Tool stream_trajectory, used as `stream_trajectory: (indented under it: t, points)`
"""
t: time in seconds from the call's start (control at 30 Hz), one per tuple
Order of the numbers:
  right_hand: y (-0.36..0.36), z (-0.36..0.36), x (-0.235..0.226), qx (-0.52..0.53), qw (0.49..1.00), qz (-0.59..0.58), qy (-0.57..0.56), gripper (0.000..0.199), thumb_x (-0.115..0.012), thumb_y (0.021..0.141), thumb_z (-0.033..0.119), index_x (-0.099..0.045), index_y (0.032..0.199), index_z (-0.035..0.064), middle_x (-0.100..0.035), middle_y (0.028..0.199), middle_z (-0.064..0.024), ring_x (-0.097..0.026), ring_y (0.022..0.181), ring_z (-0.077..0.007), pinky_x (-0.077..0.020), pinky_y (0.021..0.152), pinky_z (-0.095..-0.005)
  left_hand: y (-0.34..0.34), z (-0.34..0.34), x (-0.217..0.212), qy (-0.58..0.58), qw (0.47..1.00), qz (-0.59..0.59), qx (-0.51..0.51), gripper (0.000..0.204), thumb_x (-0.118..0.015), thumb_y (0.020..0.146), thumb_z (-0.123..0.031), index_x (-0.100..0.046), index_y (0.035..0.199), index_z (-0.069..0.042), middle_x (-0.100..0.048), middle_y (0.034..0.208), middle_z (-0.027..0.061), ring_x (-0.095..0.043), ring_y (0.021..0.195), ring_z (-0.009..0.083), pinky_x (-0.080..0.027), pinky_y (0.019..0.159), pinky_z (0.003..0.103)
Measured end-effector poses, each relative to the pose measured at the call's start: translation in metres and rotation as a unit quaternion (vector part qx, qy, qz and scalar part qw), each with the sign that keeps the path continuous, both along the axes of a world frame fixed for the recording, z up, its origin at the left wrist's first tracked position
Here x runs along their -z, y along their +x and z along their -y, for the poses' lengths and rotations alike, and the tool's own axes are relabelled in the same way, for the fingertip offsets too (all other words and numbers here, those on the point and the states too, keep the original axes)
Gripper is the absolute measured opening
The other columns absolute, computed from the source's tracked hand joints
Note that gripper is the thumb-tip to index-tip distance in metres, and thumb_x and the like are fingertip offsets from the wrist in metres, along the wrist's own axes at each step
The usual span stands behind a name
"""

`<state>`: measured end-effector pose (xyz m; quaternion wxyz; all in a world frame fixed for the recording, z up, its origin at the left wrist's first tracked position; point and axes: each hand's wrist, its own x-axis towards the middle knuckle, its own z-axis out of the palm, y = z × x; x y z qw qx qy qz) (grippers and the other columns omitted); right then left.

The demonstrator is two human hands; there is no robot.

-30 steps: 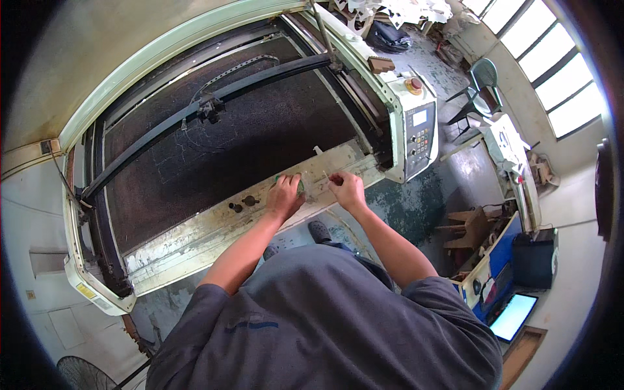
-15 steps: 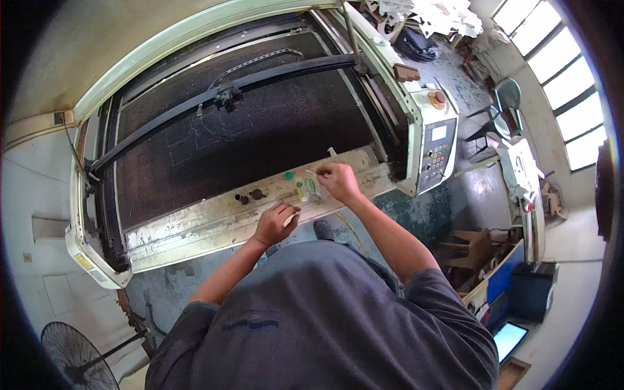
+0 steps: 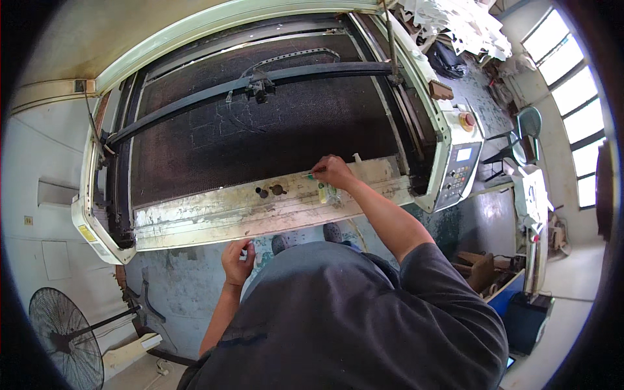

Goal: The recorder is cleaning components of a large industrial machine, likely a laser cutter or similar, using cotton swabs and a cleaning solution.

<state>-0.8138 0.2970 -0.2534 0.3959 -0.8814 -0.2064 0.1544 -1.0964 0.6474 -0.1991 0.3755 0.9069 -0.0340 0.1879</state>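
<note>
Scuffed prob-metal ledge [image 3: 208,218] under R hand [image 3: 333,171]

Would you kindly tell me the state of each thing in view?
Beige machine lid: raised
Small rectangular panel screen: lit
Clear plastic packet with green print: lying flat
Right hand: pinching a thin pale stick
Left hand: half-curled
Round black fan: cannot tell if running
</note>
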Motion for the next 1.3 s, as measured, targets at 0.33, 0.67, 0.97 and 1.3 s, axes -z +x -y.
stream_trajectory:
  t: [0.33, 0.67, 0.97, 1.3]
  points:
    - [0.002, -0.003, 0.004, 0.018, 1.000, 0.003, 0.010, 0.024, -0.093, 0.083, 0.019, -0.090, 0.104, 0.0082, -0.082, 0.102, -0.0155, -0.077, 0.094, -0.0315, -0.0611, 0.088, -0.0451, -0.025, -0.011, 0.016, -0.061, 0.997, -0.011, -0.053, 0.020, -0.080, 0.094, -0.003, -0.079, 0.113, -0.007, -0.070, 0.085, 0.0080, -0.065, 0.072, 0.0226, -0.053, 0.064, 0.035]
    - [-0.001, -0.003, -0.001, 0.020, 0.999, 0.018, 0.017, 0.025, -0.093, 0.084, 0.021, -0.089, 0.104, 0.0068, -0.083, 0.100, -0.0163, -0.079, 0.094, -0.0321, -0.0618, 0.087, -0.0434, -0.017, -0.018, 0.035, -0.063, 0.995, -0.073, -0.023, 0.021, -0.081, 0.093, -0.003, -0.080, 0.114, -0.006, -0.075, 0.091, 0.0103, -0.069, 0.076, 0.0207, -0.055, 0.068, 0.033]
    - [-0.002, -0.001, -0.008, 0.063, 0.995, -0.041, 0.068, 0.022, -0.089, 0.087, 0.022, -0.089, 0.103, 0.0079, -0.084, 0.102, -0.0160, -0.081, 0.094, -0.0272, -0.0635, 0.088, -0.0399, -0.127, -0.079, 0.244, -0.154, 0.931, -0.320, 0.081, 0.043, -0.068, 0.104, -0.041, -0.084, 0.116, -0.003, -0.082, 0.112, 0.0252, -0.080, 0.103, 0.0393, -0.060, 0.089, 0.049]
    - [-0.112, 0.091, -0.039, -0.120, 0.883, -0.447, 0.085, 0.032, -0.074, 0.106, 0.038, -0.087, 0.106, 0.0092, -0.080, 0.090, -0.0029, -0.071, 0.081, -0.0150, -0.0565, 0.079, -0.0324, -0.108, -0.115, 0.299, -0.037, 0.856, -0.487, 0.168, 0.050, -0.063, 0.104, -0.048, -0.085, 0.117, -0.004, -0.082, 0.116, 0.0257, -0.078, 0.108, 0.0426, -0.059, 0.094, 0.051]
